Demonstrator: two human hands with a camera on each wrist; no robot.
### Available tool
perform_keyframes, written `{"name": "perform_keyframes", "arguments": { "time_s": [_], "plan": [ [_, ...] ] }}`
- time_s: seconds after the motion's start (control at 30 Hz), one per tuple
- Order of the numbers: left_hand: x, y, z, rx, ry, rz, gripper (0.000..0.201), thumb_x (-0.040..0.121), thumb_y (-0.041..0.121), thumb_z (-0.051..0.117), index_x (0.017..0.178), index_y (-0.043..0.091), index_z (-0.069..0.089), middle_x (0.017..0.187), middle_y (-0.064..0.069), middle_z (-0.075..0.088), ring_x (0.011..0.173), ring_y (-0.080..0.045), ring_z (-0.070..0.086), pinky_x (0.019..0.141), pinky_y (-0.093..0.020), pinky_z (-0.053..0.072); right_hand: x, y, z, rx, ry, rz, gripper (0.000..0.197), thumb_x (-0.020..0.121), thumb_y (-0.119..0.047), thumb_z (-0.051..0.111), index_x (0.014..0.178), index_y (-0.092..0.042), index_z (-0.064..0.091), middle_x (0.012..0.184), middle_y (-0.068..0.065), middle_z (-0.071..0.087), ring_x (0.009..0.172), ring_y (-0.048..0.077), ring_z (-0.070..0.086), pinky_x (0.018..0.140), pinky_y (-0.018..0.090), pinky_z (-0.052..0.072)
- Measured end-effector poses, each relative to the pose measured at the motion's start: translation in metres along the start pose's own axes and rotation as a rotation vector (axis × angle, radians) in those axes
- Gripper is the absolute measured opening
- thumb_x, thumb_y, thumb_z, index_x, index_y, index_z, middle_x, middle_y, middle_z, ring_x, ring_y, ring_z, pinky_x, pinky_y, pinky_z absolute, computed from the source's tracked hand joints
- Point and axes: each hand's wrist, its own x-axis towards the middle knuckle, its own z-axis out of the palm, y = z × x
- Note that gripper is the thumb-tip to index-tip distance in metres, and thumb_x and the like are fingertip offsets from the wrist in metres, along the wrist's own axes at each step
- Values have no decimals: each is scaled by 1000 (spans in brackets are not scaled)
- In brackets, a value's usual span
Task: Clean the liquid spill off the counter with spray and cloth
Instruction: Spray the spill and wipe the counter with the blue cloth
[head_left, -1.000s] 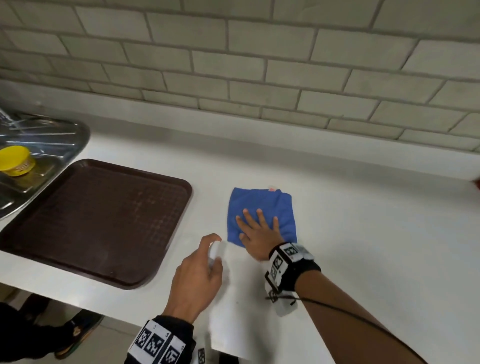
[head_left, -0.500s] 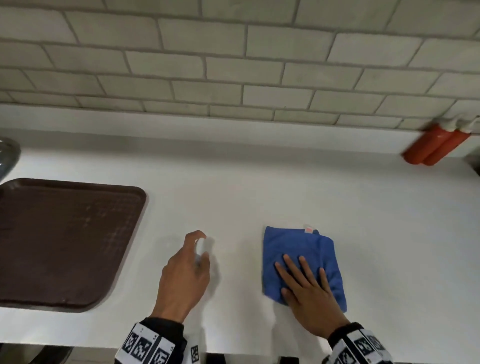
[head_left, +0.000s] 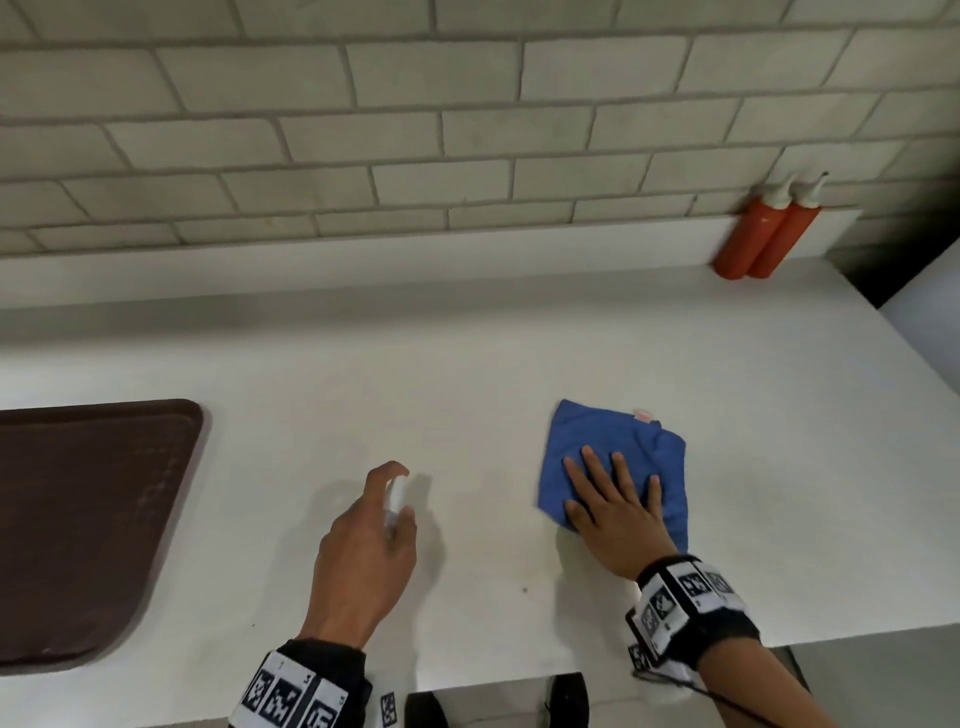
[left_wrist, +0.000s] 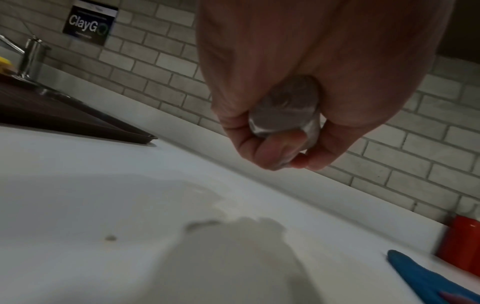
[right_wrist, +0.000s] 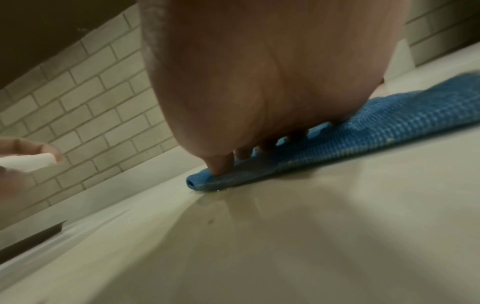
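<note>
Pressing flat with straight fingers, the right hand (head_left: 618, 514) pins the folded blue cloth (head_left: 618, 452) to the white tabletop (head_left: 467, 374), wet streaks beside its edge. Just left, the left hand (head_left: 363, 551) holds a small white spray bottle (head_left: 396, 496) in a curled grip above the tabletop, near a brown tray (head_left: 78, 519).

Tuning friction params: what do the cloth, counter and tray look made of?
Blue cloth: woven textile, likely microfibre; a waffle grid weave shows, matte, with a sewn tag at one edge.
Counter: smooth white hard surface, laminate or solid surface; faint sheen, liquid film sits on top.
Brown tray: probably moulded plastic; textured grid face, rounded raised rim.
</note>
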Motion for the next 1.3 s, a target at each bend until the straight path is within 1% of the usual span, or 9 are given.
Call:
{"name": "perform_keyframes", "arguments": {
  "time_s": [0.27,0.4,0.47,0.67,0.83,0.97,1.1,1.2,1.3],
  "plan": [
    [-25,-5,-3,29,53,-29,37,97,26,53,127,41,40,75,7,61,65,-14,61,62,-35,49,33,-58,0,-70,-9,-132,83,72,-55,-19,151,-32,-9,160,-5,-17,144,32,-16,105,69,-9],
    [-32,-21,-8,41,83,-50,34,97,26,54,127,38,41,72,7,60,62,-11,59,61,-35,50,10,-88,23,-120,52,-281,61,92,-49,20,148,-26,33,157,0,26,140,38,27,104,71,8],
    [-33,-31,-11,36,71,-53,35,98,29,53,129,39,40,72,8,60,62,-9,59,59,-33,48,-6,-91,34,-140,101,-319,56,93,-46,29,145,-26,40,153,1,34,138,36,32,103,67,12],
    [-30,-60,-21,52,-19,-51,34,97,26,52,125,42,40,70,5,61,60,-9,59,56,-28,45,-68,-82,62,-95,146,-294,55,100,-48,13,151,-30,23,159,-4,19,145,30,16,108,63,16],
    [-26,-57,-21,21,-88,-51,40,98,30,52,130,47,38,81,9,63,72,-3,60,64,-31,47,-108,-53,66,-45,112,-118,55,100,-52,9,152,-37,11,160,-10,11,147,23,7,111,59,11],
    [-31,-46,-17,24,-77,-37,38,97,25,52,125,46,38,74,8,61,65,-7,60,61,-33,50,-106,-7,57,4,121,31,58,93,-61,-4,149,-45,-7,158,-18,-8,146,14,-13,115,55,-3],
    [-42,-30,-7,30,-63,-14,36,97,25,52,122,45,37,73,6,62,62,-10,61,60,-34,52,-84,27,40,-4,109,114,70,82,-66,-19,148,-41,-14,158,-12,-17,145,20,-13,112,61,0],
    [-52,-21,-1,54,-38,-6,40,97,26,53,128,45,35,74,7,61,64,-10,60,62,-34,50,-63,19,34,-13,58,138,75,75,-60,-20,146,-35,-22,158,-7,-22,144,27,-19,109,64,-4],
    [-62,-11,5,62,0,-9,36,96,22,53,123,41,37,68,6,59,58,-12,59,57,-35,50,-50,2,33,3,60,105,77,75,-57,-19,149,-33,-16,158,-5,-20,144,30,-19,107,66,-7]
  ]
}}
